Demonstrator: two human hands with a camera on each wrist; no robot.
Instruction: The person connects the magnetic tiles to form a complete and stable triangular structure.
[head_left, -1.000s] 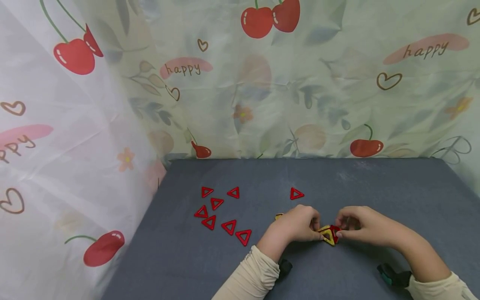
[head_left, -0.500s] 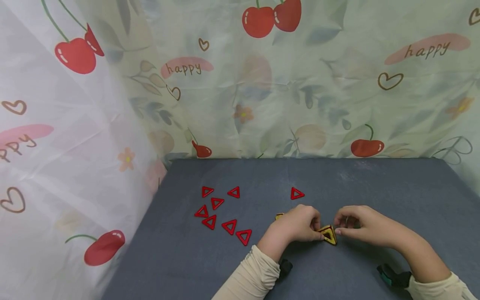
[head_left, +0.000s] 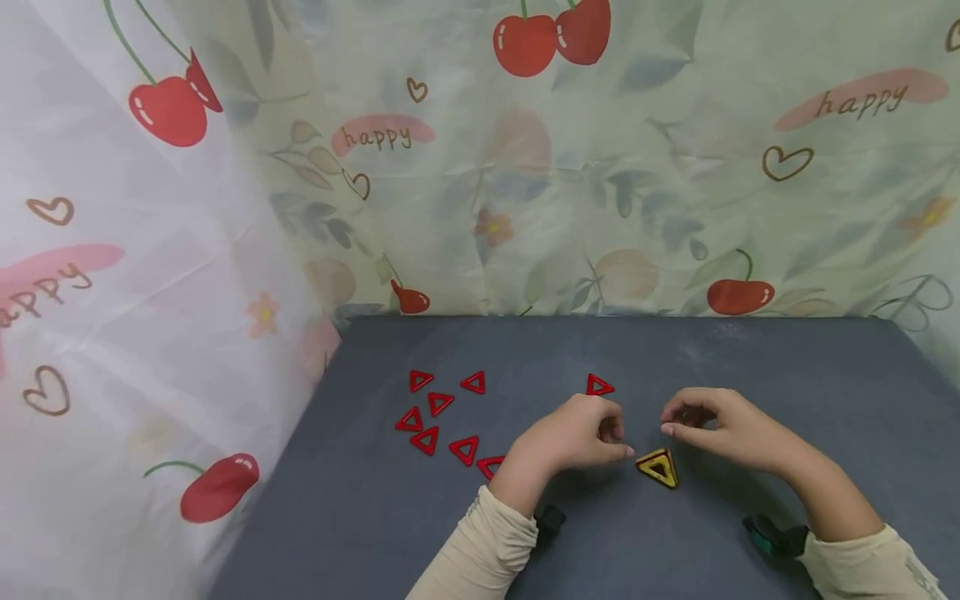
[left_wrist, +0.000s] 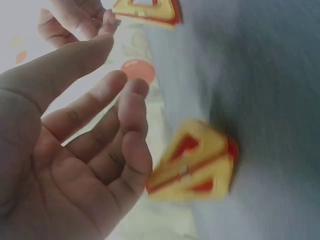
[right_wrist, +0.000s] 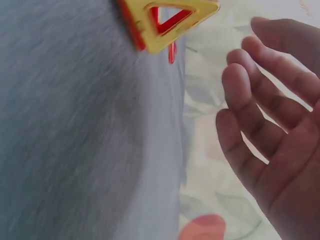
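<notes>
A yellow triangular building tile piece with red edges point(head_left: 657, 468) rests on the table between the two hands, touched by neither. Just left of it hovers my left hand point(head_left: 576, 433), its fingers loosely bent with nothing held. In the left wrist view a second yellow-and-red piece point(left_wrist: 195, 167), blurred, lies beside the little finger of that hand; the hand hides it in the head view. My right hand point(head_left: 723, 425) is up and to the right of the first piece, fingers loosely bent and holding nothing. The right wrist view shows that yellow piece point(right_wrist: 167, 22) apart from its fingertips.
Several red triangular tiles point(head_left: 425, 440) lie scattered on the left of the dark grey table point(head_left: 330, 525). Another red triangle point(head_left: 598, 385) lies just beyond my left hand. A patterned curtain point(head_left: 525, 192) hangs behind the table.
Both hands have let go of the yellow-and-red piece, which stays on the table. The left hand has drawn back left, the right hand up and away. Earlier, a red side of the piece showed.
</notes>
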